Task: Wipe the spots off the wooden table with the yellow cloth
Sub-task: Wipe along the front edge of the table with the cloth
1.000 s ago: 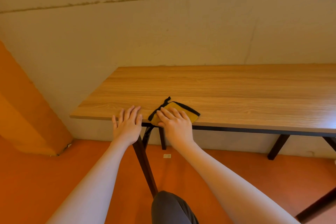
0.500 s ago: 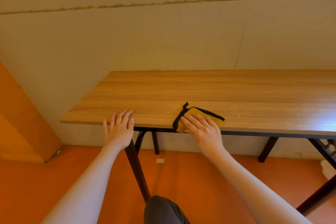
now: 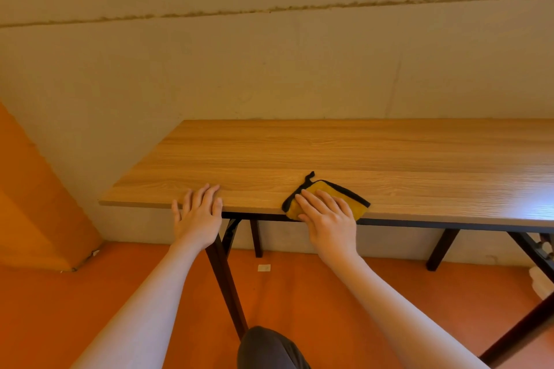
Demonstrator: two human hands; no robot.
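A yellow cloth (image 3: 353, 199) with a black border lies folded on the front edge of the wooden table (image 3: 329, 153). My right hand (image 3: 326, 214) presses flat on the cloth with straight fingers and covers most of it. My left hand (image 3: 198, 213) rests flat on the table's front edge to the left, fingers spread, holding nothing. No spots show on the wood from here.
The table stands against a plain wall, on dark metal legs (image 3: 224, 278). The floor (image 3: 60, 308) is orange, with a small white scrap (image 3: 263, 267) under the table. My knee (image 3: 269, 350) shows at the bottom. A glare patch lies on the table's right end.
My right hand has slid the cloth to the right along the front edge. My left hand has stayed flat on the table's edge.
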